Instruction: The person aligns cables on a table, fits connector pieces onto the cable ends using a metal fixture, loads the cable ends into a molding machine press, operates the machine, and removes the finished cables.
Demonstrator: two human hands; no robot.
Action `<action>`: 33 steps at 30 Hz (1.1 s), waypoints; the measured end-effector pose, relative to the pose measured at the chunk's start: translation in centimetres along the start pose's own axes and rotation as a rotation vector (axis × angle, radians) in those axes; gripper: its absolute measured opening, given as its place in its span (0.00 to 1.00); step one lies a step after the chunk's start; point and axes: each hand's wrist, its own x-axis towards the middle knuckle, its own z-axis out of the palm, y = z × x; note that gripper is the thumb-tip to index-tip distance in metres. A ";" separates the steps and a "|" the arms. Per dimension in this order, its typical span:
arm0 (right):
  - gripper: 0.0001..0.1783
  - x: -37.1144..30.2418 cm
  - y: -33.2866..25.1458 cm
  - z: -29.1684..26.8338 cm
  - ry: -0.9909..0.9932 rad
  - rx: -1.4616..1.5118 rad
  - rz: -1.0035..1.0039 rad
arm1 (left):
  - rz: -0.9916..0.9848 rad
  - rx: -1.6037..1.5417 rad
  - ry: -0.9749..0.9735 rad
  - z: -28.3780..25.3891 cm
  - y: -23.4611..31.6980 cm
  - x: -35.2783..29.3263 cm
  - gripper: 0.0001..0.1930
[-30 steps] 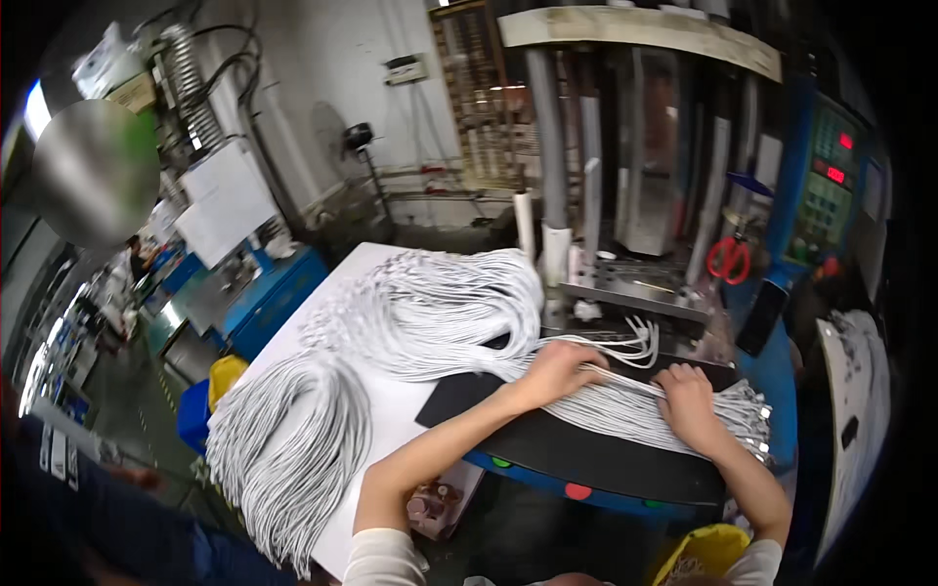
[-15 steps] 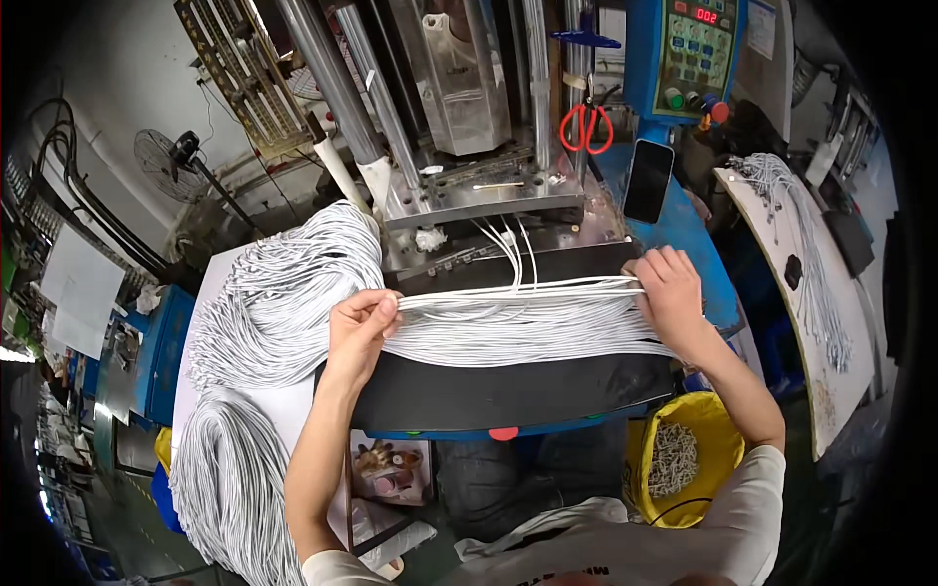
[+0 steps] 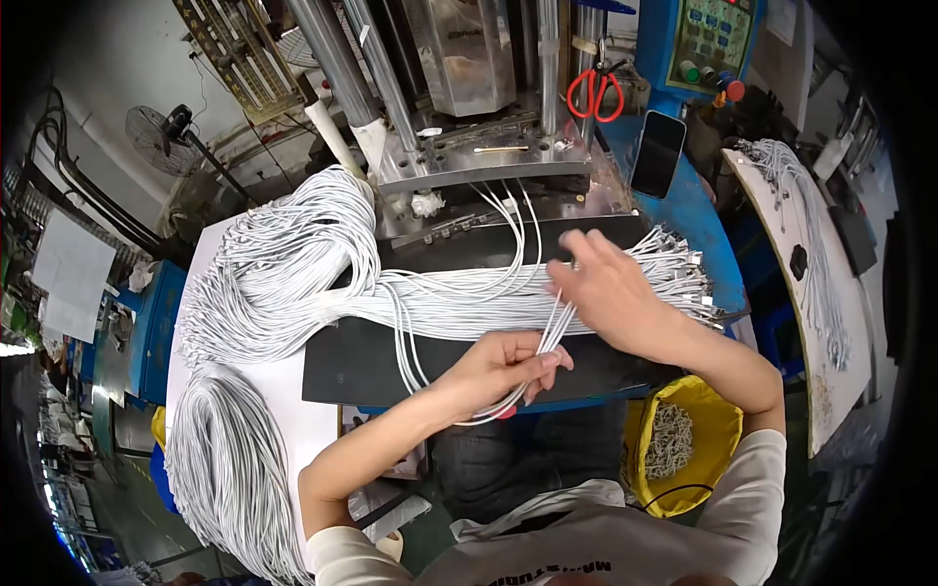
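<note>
Several thin white cables are pinched in my left hand, in front of the machine and over the near edge of the black work surface. From that hand their other side loops down and back up to the left. My right hand is at the upper part of these cables, its fingers curled and blurred, so its grip is unclear. Behind both hands a thick bundle of white cables lies across the black surface. Small metal-looking ends of the bundle fan out at the right.
A press machine with a metal plate stands ahead, white cables coming from beneath it. Coiled cable heaps lie at left. Red-handled scissors hang near a phone. A yellow bin with small pieces stands at lower right.
Both hands have left the stretched cables along the bundle. My left hand moved right and nearer with several cables; my right hand moved left, uncovering the bundle's ends. The view shifted slightly.
</note>
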 end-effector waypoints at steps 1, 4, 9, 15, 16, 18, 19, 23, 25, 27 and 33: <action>0.12 0.0 0.1 0.0 -0.030 -0.014 0.087 | -0.002 -0.008 0.004 -0.1 -0.2 -0.1 0.14; 0.18 -0.4 -1.5 0.5 -0.061 0.348 -0.051 | -0.100 -0.283 0.086 -1.5 0.1 -1.3 0.14; 0.29 4.8 7.3 5.0 -0.277 0.218 0.373 | 0.167 0.140 0.564 -2.3 -1.1 -3.3 0.13; 0.20 8.2 7.3 11.7 -0.032 0.209 0.247 | 0.251 -0.071 0.676 -3.1 -2.0 -2.2 0.13; 0.20 8.0 6.7 11.9 -0.039 0.220 0.240 | 0.254 -0.127 0.673 -3.2 -1.8 -2.4 0.13; 0.17 6.3 5.9 11.2 0.031 0.024 0.065 | 0.242 -0.163 0.665 -3.4 -1.8 -2.4 0.13; 0.16 5.7 5.4 10.3 0.073 -0.074 -0.027 | 0.241 -0.189 0.651 -3.6 -1.8 -2.4 0.13; 0.19 1.8 3.6 2.3 -0.150 -0.045 0.086 | 0.221 -0.222 0.618 -3.9 -1.5 -2.8 0.14; 0.21 2.2 3.8 -1.4 -0.487 0.369 0.340 | 0.211 -0.224 0.607 -3.9 -1.4 -3.2 0.15; 0.23 1.0 3.8 -2.1 -0.811 0.773 0.616 | 0.158 -0.202 0.589 -4.1 -1.3 -3.0 0.15; 0.18 -0.4 0.0 0.2 -0.262 1.585 0.674 | 0.134 -0.093 0.603 -3.2 -1.5 -2.5 0.15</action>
